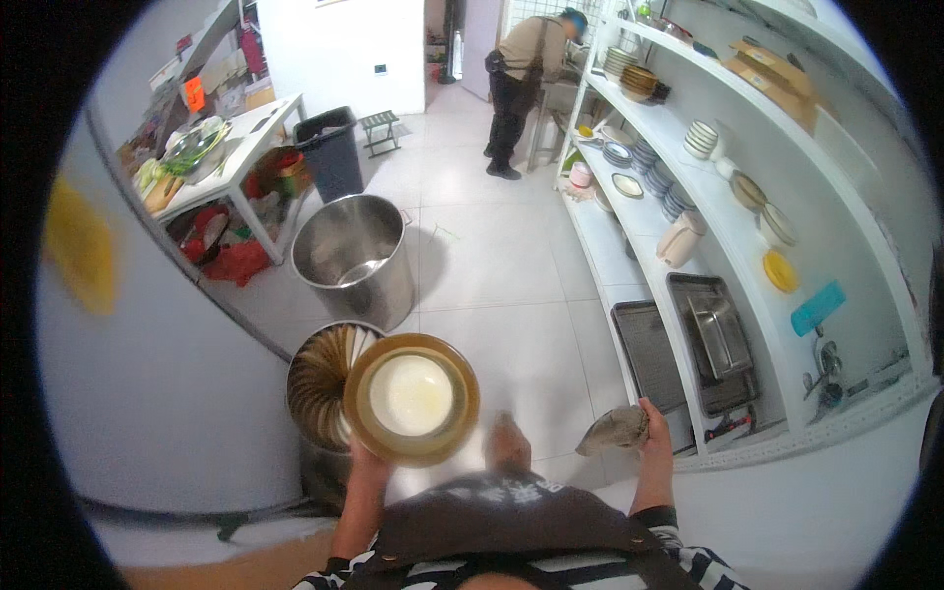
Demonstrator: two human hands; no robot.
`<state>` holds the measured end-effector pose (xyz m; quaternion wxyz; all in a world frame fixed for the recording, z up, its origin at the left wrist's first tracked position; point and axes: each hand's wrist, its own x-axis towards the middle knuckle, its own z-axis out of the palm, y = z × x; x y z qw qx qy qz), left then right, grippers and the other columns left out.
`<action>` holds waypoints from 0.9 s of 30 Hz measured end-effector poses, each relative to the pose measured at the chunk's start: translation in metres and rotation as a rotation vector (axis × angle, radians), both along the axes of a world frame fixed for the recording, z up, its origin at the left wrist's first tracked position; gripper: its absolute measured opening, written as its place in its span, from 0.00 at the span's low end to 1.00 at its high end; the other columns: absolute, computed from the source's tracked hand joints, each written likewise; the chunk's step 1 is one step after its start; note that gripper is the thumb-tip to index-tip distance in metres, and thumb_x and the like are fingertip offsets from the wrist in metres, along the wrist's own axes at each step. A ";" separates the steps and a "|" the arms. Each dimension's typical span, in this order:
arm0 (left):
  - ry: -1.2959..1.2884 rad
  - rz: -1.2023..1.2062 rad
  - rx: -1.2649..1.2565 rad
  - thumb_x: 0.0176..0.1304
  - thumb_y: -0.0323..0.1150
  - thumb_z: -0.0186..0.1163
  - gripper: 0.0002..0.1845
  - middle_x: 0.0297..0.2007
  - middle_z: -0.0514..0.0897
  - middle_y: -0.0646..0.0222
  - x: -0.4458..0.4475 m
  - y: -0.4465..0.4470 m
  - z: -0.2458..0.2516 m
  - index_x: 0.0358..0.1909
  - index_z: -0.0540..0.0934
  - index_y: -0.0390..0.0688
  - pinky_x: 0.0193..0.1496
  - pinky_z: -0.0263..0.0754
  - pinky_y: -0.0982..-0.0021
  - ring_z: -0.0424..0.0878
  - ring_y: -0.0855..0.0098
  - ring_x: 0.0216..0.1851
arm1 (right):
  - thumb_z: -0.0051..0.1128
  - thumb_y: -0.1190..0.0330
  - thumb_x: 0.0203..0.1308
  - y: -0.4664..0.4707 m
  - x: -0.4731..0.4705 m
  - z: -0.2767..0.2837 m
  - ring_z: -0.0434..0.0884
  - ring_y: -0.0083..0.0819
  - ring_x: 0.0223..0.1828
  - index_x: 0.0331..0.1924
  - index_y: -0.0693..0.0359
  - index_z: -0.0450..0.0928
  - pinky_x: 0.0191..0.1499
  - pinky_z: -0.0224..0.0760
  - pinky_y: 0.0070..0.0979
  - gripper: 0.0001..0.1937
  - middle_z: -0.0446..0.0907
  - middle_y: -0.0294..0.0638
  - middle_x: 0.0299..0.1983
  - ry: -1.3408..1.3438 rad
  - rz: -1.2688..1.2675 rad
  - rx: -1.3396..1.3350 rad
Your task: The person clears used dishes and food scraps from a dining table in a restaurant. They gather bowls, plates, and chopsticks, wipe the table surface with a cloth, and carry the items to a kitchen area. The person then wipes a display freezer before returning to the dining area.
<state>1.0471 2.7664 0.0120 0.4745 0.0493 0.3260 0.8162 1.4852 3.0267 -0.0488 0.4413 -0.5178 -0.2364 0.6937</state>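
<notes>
My left hand [370, 453] grips the lower left rim of a wide brown bowl [411, 400] with a cream-white inside. The bowl partly covers a round metal pot [324, 387] in which brown-rimmed dishes stand on edge in a ring. At the right, my right hand [655, 431] is closed around one end of a crumpled grey-brown cloth [616, 431], which hangs out to the left over the floor. Behind the pot of dishes stands a tall steel stockpot [354, 258], its inside showing no dishes.
White shelving [649, 258] with stacked bowls, plates and trays runs along the right. A white table [243, 155] with vegetables, a dark bin [330, 155] and a folding stool [380, 129] stand at the back left. Another person [520, 81] bends over a sink farther back.
</notes>
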 end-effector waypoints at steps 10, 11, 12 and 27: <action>-0.015 0.219 -0.126 0.67 0.50 0.42 0.28 0.58 0.67 0.63 -0.093 0.151 -0.007 0.62 0.61 0.43 0.58 0.67 0.61 0.67 0.64 0.58 | 0.52 0.62 0.61 0.248 -0.148 0.015 0.77 0.30 0.36 0.45 0.65 0.73 0.36 0.73 0.28 0.15 0.76 0.39 0.35 -0.151 0.345 0.111; -0.035 0.226 -0.103 0.67 0.50 0.42 0.28 0.58 0.67 0.63 -0.105 0.167 -0.006 0.62 0.61 0.43 0.58 0.68 0.61 0.67 0.64 0.58 | 0.53 0.62 0.60 0.275 -0.179 0.018 0.77 0.30 0.39 0.48 0.66 0.71 0.38 0.72 0.27 0.18 0.76 0.40 0.38 -0.220 0.393 0.130; -0.054 0.230 -0.083 0.67 0.49 0.42 0.27 0.58 0.67 0.64 -0.117 0.183 -0.005 0.62 0.61 0.43 0.58 0.68 0.61 0.67 0.64 0.57 | 0.54 0.62 0.60 0.299 -0.211 0.020 0.76 0.30 0.41 0.52 0.67 0.70 0.40 0.72 0.27 0.21 0.76 0.41 0.41 -0.328 0.429 0.153; -0.015 0.332 -0.356 0.67 0.48 0.41 0.26 0.54 0.71 0.65 -0.363 0.457 -0.002 0.58 0.66 0.41 0.51 0.72 0.64 0.71 0.66 0.53 | 0.57 0.56 0.55 0.456 -0.311 -0.063 0.76 0.37 0.27 0.28 0.64 0.79 0.33 0.69 0.36 0.17 0.78 0.44 0.25 -0.720 0.724 -0.051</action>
